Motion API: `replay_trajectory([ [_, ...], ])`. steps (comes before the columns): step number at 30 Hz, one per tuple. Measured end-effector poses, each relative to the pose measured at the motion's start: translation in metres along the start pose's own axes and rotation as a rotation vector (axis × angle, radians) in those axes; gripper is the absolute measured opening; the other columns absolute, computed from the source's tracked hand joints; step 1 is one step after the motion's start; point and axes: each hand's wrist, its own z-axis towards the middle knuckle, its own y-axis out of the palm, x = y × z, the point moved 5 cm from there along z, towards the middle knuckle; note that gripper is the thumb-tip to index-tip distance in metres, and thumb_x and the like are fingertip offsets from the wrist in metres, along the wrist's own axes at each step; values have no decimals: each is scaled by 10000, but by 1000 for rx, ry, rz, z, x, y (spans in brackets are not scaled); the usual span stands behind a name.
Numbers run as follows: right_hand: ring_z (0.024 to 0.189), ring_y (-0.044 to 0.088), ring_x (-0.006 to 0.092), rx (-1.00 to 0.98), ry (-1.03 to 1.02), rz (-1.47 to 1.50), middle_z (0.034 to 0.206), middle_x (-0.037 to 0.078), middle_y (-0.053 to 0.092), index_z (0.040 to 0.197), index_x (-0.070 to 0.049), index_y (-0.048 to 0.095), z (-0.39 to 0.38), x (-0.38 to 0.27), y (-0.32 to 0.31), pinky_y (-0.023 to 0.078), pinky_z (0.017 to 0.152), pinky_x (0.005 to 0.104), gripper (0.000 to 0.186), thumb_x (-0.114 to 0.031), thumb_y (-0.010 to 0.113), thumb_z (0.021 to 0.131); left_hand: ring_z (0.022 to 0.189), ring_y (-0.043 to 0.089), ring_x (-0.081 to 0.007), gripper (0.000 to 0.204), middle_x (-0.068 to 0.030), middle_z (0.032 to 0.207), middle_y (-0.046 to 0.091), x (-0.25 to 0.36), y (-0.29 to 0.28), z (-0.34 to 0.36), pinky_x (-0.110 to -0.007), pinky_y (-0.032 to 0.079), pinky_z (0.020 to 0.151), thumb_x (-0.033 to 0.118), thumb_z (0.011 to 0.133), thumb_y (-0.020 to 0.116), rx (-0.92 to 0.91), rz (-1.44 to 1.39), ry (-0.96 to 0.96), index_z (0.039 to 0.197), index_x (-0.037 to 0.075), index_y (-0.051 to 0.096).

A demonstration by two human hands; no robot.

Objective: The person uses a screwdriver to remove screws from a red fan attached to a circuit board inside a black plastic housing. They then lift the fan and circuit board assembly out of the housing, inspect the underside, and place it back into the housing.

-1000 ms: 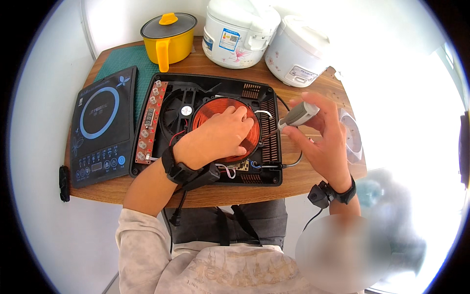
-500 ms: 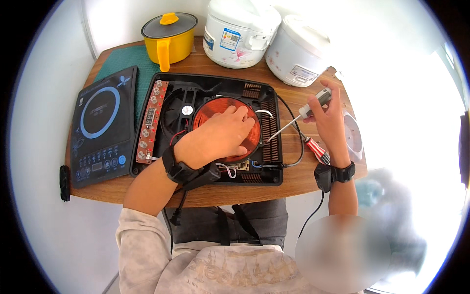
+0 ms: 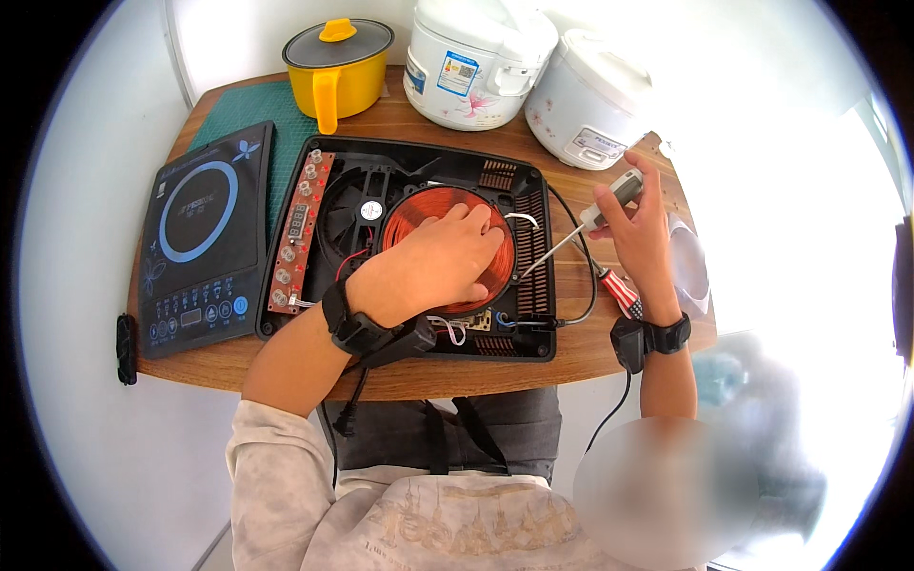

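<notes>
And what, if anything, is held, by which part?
The right hand holds a screwdriver by its grey handle; the left hand lies on the coil.

Left hand (image 3: 436, 257) palm down, right hand (image 3: 643, 228) (well apart) curled.

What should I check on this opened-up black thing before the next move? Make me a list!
1. Left hand resting on the copper coil: ok.
2. Right hand gripping the grey-handled screwdriver: ok.
3. Screwdriver tip in a screw: cannot tell; it's by the coil's right edge, but too small to see.
4. Glossy black panel off the black housing: ok, it lies to the left.
5. Striped-handled tool out of the housing: ok, on the table.
6. Cord unplugged: cannot tell; its far end can't be traced.
</notes>
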Motion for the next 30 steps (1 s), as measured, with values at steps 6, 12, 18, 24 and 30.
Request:
replay_trajectory([
  [6,764,740,177,-3,-17,0,911,129,693,1485,-46,403,-3,-5,2,612,646,306,593,-193,706,997,1160,574,-387,530,-202,1216,531,0,0,0,-455,544,972,210,783,839,-1,7,2,1159,-51,572],
  [12,762,738,169,7,-3,-4,904,116,711,1467,-46,413,-3,-8,5,600,649,305,582,-179,717,989,1157,574,-387,537,-201,1216,531,1,-1,0,-456,548,968,215,780,841,2,10,3,1156,-54,570],
  [18,786,744,172,17,-47,31,912,117,717,1470,-39,405,-3,-9,3,607,639,302,590,-178,718,990,1165,574,-381,537,-196,1217,532,1,0,-1,-450,553,968,222,783,842,19,15,6,1155,-52,570],
  [24,817,749,178,11,-33,7,927,122,710,1482,-42,395,-4,-13,4,620,646,309,587,-168,704,999,1156,579,-382,536,-197,1213,533,1,0,-1,-451,554,962,221,781,845,16,8,6,1153,-50,570],
  [30,808,743,170,16,-38,25,913,119,704,1482,-43,396,-5,-14,4,618,641,303,592,-165,710,995,1145,581,-385,534,-198,1199,536,0,1,0,-453,555,957,219,775,849,29,18,16,1146,-46,571],
])
